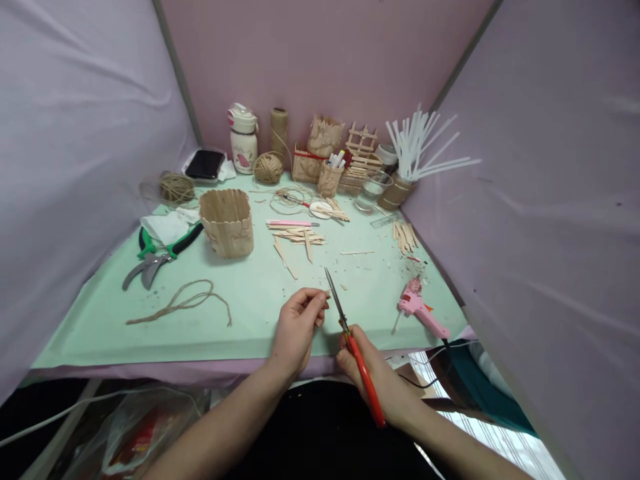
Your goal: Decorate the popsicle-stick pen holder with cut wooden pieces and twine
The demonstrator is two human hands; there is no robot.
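Observation:
Near the front edge of the table, my left hand (299, 323) is closed in a pinch on a small piece of wooden stick (328, 294), most of it covered by the fingers. My right hand (383, 377) grips red-handled scissors (362, 367), whose narrow metal blades point away from me just right of the left fingertips. The blades look nearly together. Beyond the hands lies a pile of flat wooden craft sticks (299, 235), with a pink pen-like tool (290, 223) behind it. Wood scraps are scattered around.
On the left stand a stick-covered pot (227, 227), green-handled pruning shears (150, 263) and a loop of twine (185, 303). A pink glue gun (423, 313) lies at the right edge. Along the back are a bottle (244, 143), twine balls, a water cup (370, 193) and white glue sticks (415, 147).

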